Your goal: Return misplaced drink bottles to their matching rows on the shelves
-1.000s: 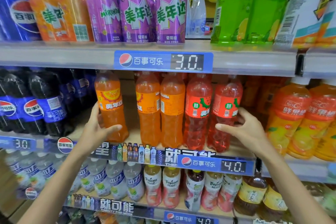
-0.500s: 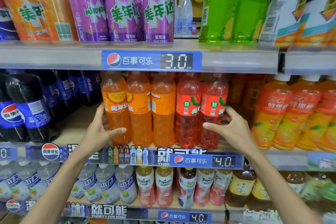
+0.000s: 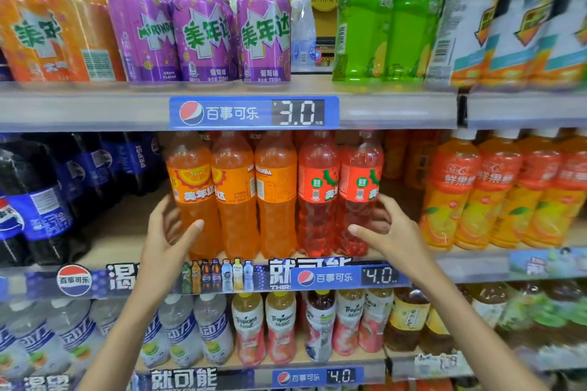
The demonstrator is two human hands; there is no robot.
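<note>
Nearest the camera, both forearms come up from the bottom edge toward the middle shelf (image 3: pixel 470 267). The left hand (image 3: pixel 165 232) is cupped round the leftmost orange soda bottle (image 3: pixel 193 197), thumb across the front and fingers behind, so it's gripping that one. The right hand (image 3: pixel 387 232) is wrapped the same way round the rightmost red soda bottle (image 3: pixel 359 197). Between them stand two more orange bottles and another red one, all shoulder to shoulder at the front lip.

What could go wrong, as I see it: that block of five is being squeezed from both ends and sits right at the shelf edge. Press too hard or unevenly and a middle bottle could pop forward and drop onto the Tropicana bottles (image 3: pixel 279 327) on the shelf below. Tugging the end bottles toward you might do the same. Also the left side has a bare gap next to the Pepsi bottles (image 3: pixel 35 206), so the orange one could tip that way if let go early.

Hard to make out: the bottle caps are hidden behind the 3.0 price strip (image 3: pixel 254 112). The rows behind the front bottles are mostly blocked, so I can't tell whether the colours match further back. The fingertips behind the bottles are out of sight. Up top, the purple cans (image 3: pixel 203 32) and green bottles (image 3: pixel 387 22) are a bit smeared, and the far right edge is blurry.
</note>
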